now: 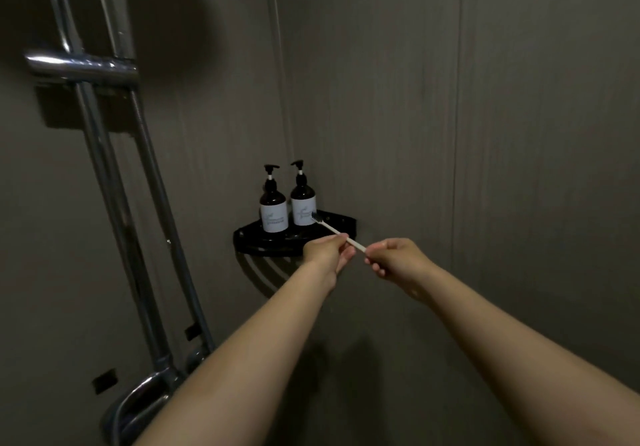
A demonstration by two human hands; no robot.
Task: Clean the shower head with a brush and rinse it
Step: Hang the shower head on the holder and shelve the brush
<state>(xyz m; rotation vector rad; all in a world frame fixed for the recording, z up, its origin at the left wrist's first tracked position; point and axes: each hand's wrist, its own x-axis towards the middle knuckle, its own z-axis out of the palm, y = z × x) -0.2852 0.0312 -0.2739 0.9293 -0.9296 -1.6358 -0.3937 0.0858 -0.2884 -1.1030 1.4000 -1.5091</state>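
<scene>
Your left hand [327,251] pinches the brush [329,227] mid-handle, right hand [394,258] pinches its tail | brush over corner shelf [263,238], bristles by bottles [273,210] | step: brush in hand, scrubbing not begun | next: find the shower head, not clearly in view.

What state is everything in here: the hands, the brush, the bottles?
brush: lifted, bristle end toward the bottles.
left hand: pinches the brush handle mid-length.
right hand: fingers curled at the handle's end; hold unclear.
pump bottles: two, upright on the corner shelf.
shower hose: hangs down.
</scene>
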